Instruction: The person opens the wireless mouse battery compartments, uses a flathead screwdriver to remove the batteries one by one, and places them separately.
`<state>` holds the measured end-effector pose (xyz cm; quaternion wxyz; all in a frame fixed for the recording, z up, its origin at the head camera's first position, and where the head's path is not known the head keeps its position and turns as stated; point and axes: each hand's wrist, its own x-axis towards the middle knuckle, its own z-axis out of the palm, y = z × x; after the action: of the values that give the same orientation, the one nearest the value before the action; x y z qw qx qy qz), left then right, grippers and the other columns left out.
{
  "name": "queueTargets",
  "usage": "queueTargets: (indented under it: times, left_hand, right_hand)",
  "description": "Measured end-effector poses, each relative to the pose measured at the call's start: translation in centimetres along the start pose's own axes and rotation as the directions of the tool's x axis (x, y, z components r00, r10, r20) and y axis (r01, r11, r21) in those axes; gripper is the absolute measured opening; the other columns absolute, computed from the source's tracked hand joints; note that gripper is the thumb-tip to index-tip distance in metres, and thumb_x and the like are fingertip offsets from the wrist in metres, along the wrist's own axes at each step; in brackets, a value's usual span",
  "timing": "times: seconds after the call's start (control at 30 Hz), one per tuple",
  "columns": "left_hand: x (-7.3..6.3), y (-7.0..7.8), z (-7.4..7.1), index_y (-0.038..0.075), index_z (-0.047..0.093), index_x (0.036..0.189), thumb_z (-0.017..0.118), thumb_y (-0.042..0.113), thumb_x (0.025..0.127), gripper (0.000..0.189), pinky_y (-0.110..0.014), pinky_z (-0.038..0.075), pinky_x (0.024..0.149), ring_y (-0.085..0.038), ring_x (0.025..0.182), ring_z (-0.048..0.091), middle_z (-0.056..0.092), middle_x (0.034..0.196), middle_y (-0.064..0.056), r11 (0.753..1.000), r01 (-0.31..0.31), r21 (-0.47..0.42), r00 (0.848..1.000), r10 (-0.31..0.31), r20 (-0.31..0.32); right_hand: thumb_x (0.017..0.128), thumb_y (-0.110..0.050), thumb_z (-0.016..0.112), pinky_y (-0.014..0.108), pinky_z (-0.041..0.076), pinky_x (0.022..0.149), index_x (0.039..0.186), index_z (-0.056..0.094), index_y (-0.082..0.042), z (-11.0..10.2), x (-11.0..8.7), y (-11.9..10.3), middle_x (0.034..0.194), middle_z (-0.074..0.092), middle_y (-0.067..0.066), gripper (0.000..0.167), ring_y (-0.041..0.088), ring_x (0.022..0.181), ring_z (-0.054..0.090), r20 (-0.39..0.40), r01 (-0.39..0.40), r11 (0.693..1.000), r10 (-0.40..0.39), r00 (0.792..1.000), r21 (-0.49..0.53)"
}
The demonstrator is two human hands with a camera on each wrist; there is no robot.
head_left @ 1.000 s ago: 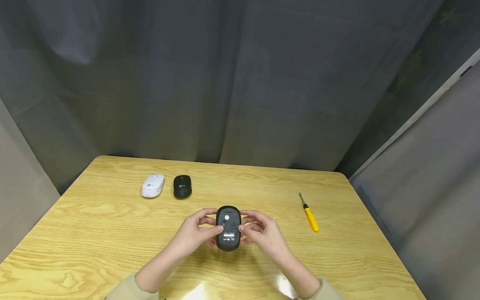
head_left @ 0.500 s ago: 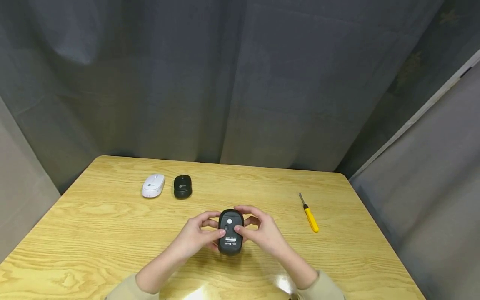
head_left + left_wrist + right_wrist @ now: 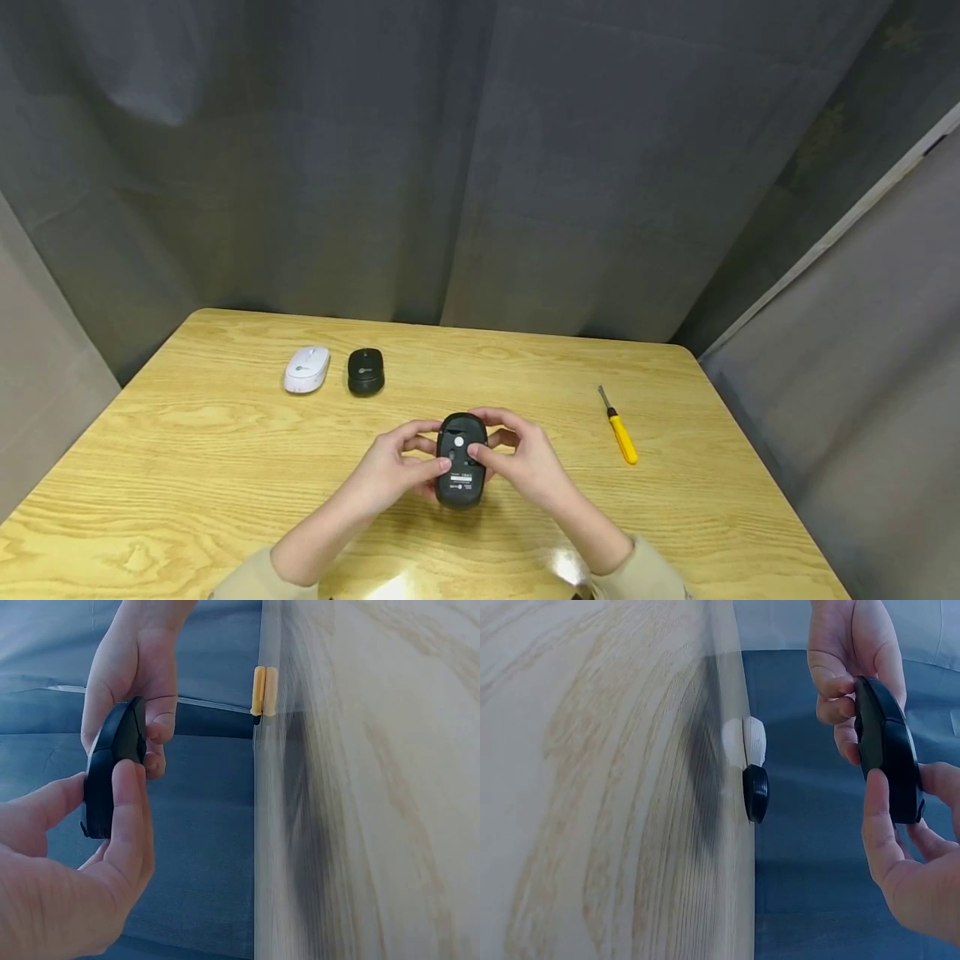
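Between my two hands a black computer mouse [image 3: 461, 490] is held above the table, its underside with label and white dot turned up. A dark gap shows across the underside near its far end. My left hand [image 3: 390, 471] pinches the left side, thumb on the underside and fingers behind. On the other side my right hand [image 3: 528, 464] grips the mouse with its thumb on the underside too. The left wrist view shows the mouse [image 3: 105, 776] edge-on, a small piece jutting from one end. In the right wrist view the mouse [image 3: 891, 746] is also seen from its side.
A white mouse [image 3: 307, 370] and a second black mouse [image 3: 366, 372] stand at the back left of the wooden table [image 3: 225, 467]. To the right lies a screwdriver [image 3: 620, 433] with a yellow handle. Grey curtains [image 3: 375, 167] hang behind the table.
The mouse has shifted slightly right. My right thumb has moved further onto its underside and the right index finger to its far end. A dark gap now shows near that end.
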<state>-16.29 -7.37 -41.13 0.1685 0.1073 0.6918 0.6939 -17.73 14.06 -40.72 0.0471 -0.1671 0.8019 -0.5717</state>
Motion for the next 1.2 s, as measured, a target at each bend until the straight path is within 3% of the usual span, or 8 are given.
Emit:
queueTargets:
  times: [0.33,0.57,0.67,0.9,1.2]
  left_hand:
    - [-0.1,-0.1,0.0,-0.001,0.041,0.137,0.070,0.013,0.085,0.061,-0.040,0.057,0.067,-0.021,0.076,0.068,0.058,0.108,-0.019,1.000,0.001,0.013,1.000,-0.001,0.000]
    - [-0.2,-0.1,0.0,-0.003,0.041,0.136,0.070,0.012,0.084,0.061,-0.042,0.057,0.067,-0.021,0.075,0.067,0.058,0.107,-0.020,1.000,-0.010,0.016,1.000,0.010,-0.001]
    - [-0.2,-0.2,0.1,-0.003,0.041,0.136,0.071,0.011,0.084,0.061,-0.043,0.057,0.067,-0.022,0.075,0.067,0.058,0.108,-0.020,1.000,-0.008,0.006,1.000,0.008,0.006]
    - [-0.4,-0.5,0.2,-0.003,0.042,0.136,0.071,0.011,0.083,0.062,-0.041,0.057,0.065,-0.022,0.075,0.067,0.058,0.107,-0.021,1.000,0.000,0.005,1.000,0.000,0.011]
    - [-0.6,-0.7,0.1,-0.002,0.042,0.136,0.071,0.009,0.082,0.063,-0.040,0.057,0.063,-0.022,0.073,0.066,0.058,0.107,-0.020,1.000,0.005,0.028,1.000,-0.005,-0.004]
  right_hand:
    - [0.083,-0.010,0.071,0.039,0.057,0.061,0.122,0.058,-0.015,0.0,0.2,-0.3,0.121,0.055,0.011,0.041,0.024,0.090,0.061,0.006,-0.019,1.000,0.019,1.000,-0.011]
    - [0.082,-0.003,0.070,0.024,0.053,0.065,0.120,0.058,-0.005,0.0,-0.1,-3.0,0.117,0.058,0.015,0.039,0.027,0.093,0.058,-0.033,0.012,0.998,-0.014,0.999,-0.067]
    - [0.082,-0.004,0.070,0.025,0.052,0.065,0.120,0.058,-0.004,-0.2,0.4,-2.6,0.111,0.060,0.014,0.039,0.024,0.091,0.057,-0.056,0.016,0.998,-0.020,0.998,-0.062]
    - [0.085,-0.008,0.068,0.041,0.056,0.064,0.120,0.059,-0.004,-1.0,1.7,-0.9,0.093,0.065,0.017,0.036,0.022,0.082,0.060,-0.064,-0.023,0.997,0.028,0.998,0.073]
    - [0.086,-0.009,0.068,0.035,0.055,0.064,0.119,0.059,-0.003,-2.2,3.2,-1.0,0.086,0.065,0.006,0.035,0.019,0.073,0.062,-0.079,-0.075,0.984,0.089,0.993,0.159]
